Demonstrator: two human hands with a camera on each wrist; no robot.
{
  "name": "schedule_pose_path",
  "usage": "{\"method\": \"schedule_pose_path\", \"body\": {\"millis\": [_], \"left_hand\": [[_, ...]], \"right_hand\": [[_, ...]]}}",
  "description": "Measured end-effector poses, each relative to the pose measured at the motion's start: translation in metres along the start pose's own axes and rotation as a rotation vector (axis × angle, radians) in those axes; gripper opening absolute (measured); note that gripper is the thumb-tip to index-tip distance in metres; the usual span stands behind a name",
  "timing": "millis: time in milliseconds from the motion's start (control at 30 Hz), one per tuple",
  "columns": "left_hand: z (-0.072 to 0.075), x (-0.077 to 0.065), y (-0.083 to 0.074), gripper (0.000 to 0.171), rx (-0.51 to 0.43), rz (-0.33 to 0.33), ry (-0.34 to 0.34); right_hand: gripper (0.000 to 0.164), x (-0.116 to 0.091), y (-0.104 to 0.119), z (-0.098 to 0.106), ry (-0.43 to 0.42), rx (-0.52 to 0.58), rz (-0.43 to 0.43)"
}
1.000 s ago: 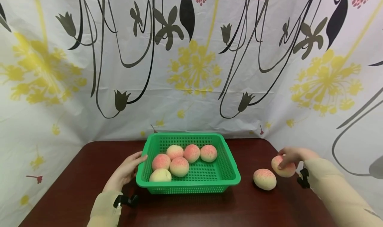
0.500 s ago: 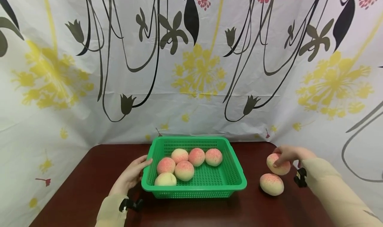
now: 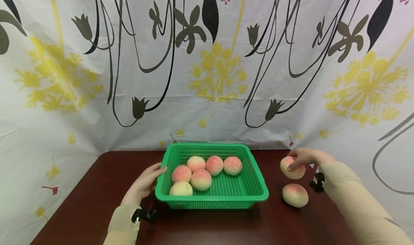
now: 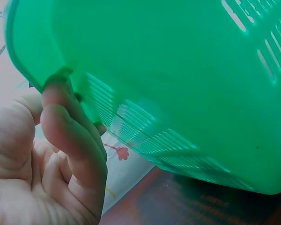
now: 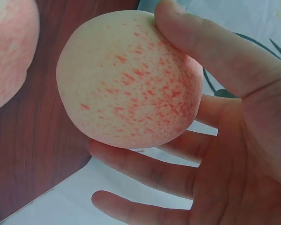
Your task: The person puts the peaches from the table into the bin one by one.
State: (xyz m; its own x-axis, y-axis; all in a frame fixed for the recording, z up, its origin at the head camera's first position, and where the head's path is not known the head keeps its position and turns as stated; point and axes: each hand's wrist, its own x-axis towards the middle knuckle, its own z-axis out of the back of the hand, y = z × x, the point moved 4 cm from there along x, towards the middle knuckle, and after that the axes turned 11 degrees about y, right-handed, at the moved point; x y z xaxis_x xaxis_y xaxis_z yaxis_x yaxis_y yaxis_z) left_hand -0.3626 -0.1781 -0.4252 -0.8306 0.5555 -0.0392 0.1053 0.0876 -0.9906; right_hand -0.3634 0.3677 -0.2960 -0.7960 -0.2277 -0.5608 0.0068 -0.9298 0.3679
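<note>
My left hand (image 3: 144,183) grips the left rim of a green plastic basket (image 3: 213,198), its thumb over the edge and its fingers (image 4: 68,124) curled beneath on the outside. Several pink-and-cream peaches (image 3: 201,180) lie together in the basket's left and back part. To the right of the basket, my right hand (image 3: 307,158) holds another peach (image 3: 292,169) between thumb and fingers, raised off the table. Red speckles cover this peach (image 5: 126,89) in the right wrist view. One loose peach (image 3: 295,195) rests on the table just in front of and below the held one.
The dark red-brown table (image 3: 200,227) carries the basket. A white curtain (image 3: 213,115) printed with flowers hangs right behind the table's back edge and along both sides. Black camera straps (image 3: 143,215) sit on both wrists.
My right hand has moved left toward the basket with the peach, lifting it away from the loose peach. The left hand keeps its hold on the rim. The head view has shifted slightly.
</note>
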Motion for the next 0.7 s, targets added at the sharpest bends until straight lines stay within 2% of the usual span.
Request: {"method": "schedule_pose_path", "body": {"millis": [233, 467, 700], "left_hand": [[0.003, 0.001, -0.006, 0.061, 0.015, 0.001, -0.041], [0.002, 0.002, -0.002, 0.062, 0.020, 0.005, -0.060], [0.000, 0.000, 0.002, 0.061, 0.020, 0.011, -0.064]], "right_hand": [[0.067, 0.001, 0.022, 0.007, -0.006, 0.014, 0.030], [0.069, 0.003, 0.034, 0.011, -0.004, -0.016, 0.036], [0.078, 0.002, 0.049, 0.014, -0.003, -0.040, 0.052]]}}
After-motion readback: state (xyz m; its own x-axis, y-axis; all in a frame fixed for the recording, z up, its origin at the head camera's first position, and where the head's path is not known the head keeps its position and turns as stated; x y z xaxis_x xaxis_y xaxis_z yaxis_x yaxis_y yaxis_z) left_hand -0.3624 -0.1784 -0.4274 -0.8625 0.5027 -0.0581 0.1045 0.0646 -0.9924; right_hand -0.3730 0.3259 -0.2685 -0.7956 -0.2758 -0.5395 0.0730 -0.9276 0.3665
